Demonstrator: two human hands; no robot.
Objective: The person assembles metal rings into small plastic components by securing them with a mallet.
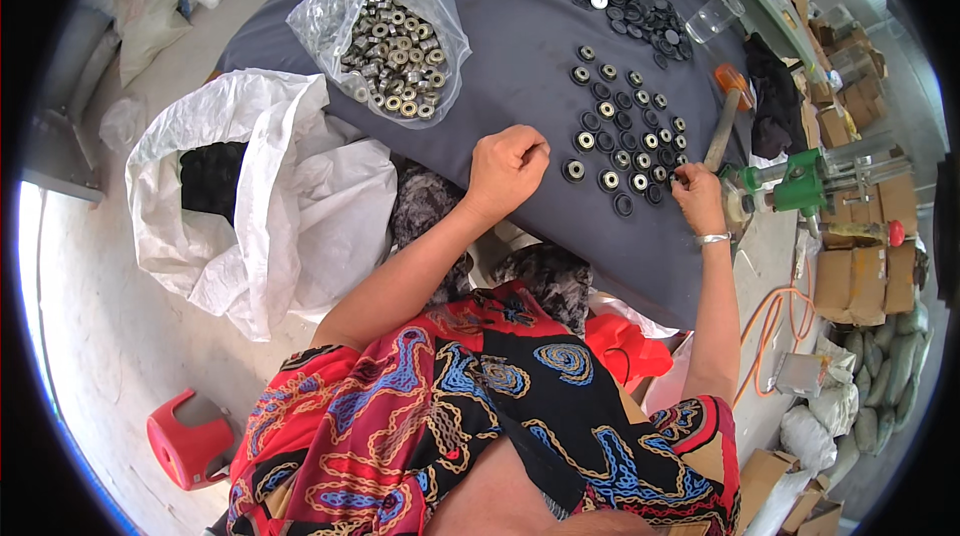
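From my remote view: black rings (623,122) lie right of the clear bag (318,24); many bear metal bearings (610,180), others none. More bearings await inside the bag. Left hand (508,168), below-right of it: loosely fisted. Right hand (700,198), farther right: bent over rings; I cannot tell its grip.

Bearings (398,54): bright, glossy metal. Clear bag (316,18): thin, wrinkled plastic film. Black caps (632,12): smooth plastic, faintly glossy. Tablecloth (520,26): matt, softly creased cloth. White sack (345,191): crinkled plastic (woven or not, hard to tell). Hammer handle (721,138): dull wood. Bracelet (712,238): polished metal. Stool (186,441): smooth, shiny plastic. Boxes (850,284): matt cardboard.
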